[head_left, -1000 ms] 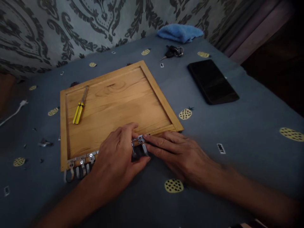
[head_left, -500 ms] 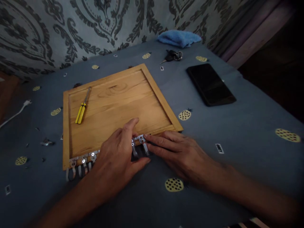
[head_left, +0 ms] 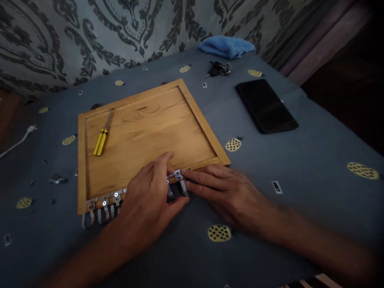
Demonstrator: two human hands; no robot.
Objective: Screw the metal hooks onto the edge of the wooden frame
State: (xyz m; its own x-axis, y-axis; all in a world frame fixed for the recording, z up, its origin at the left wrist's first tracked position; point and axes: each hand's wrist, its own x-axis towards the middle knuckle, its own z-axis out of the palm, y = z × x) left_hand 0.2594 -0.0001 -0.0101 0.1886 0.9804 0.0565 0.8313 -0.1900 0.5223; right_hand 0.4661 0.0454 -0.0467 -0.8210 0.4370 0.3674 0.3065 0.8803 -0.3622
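Observation:
A metal hook rail (head_left: 116,195) with several curved hooks lies along the near edge of a framed wooden board (head_left: 144,136). Over the rail's middle, my left hand (head_left: 147,200) is closed around it, thumb below by the hooks and index finger raised above the board. My right hand (head_left: 228,190) has its fingertips at the rail's right end, beside the last hook; its thumb is hidden. Screws show in some of the rail's plates at left. A screwdriver (head_left: 102,138) with a yellow handle rests on the board's left side.
A black phone or tablet (head_left: 267,106) lies to the right, with keys (head_left: 217,69) and a blue cloth (head_left: 226,47) behind. Small metal pieces (head_left: 57,179) are scattered at left, near a white cable (head_left: 21,140). A patterned curtain (head_left: 120,32) hangs behind the blue tablecloth (head_left: 318,160).
The view has shifted slightly, and the board's left end with the rail sits a little further left. Both hands keep nearly the same places at the rail.

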